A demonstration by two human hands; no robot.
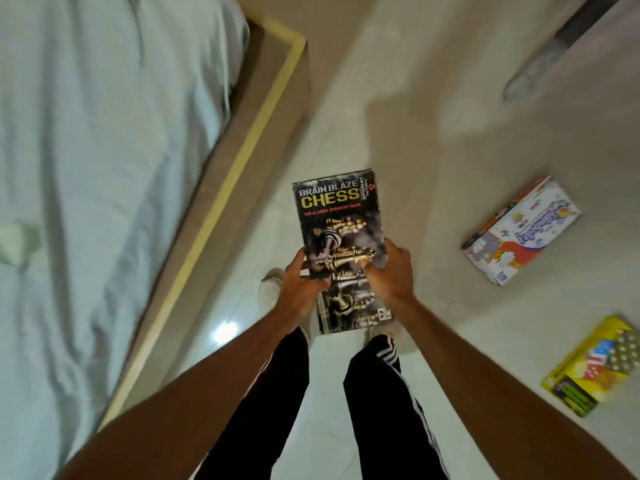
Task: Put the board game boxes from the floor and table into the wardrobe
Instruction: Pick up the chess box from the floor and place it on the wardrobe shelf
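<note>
A black chess box (341, 220) with gold pieces on its cover is held flat in front of me, above the floor. My left hand (301, 284) grips its left edge and my right hand (389, 271) grips its right edge, thumbs on the cover. A white board game box (521, 230) lies on the floor to the right. Nearer to me, at the right edge, a yellow game box (595, 365) also lies on the floor. No wardrobe is in view.
A bed (86, 150) with a pale sheet and a beige frame (221, 192) fills the left side. My legs in black striped trousers and pale shoes stand on the glossy light floor (433, 150). A dark blurred object (554, 50) crosses the top right corner.
</note>
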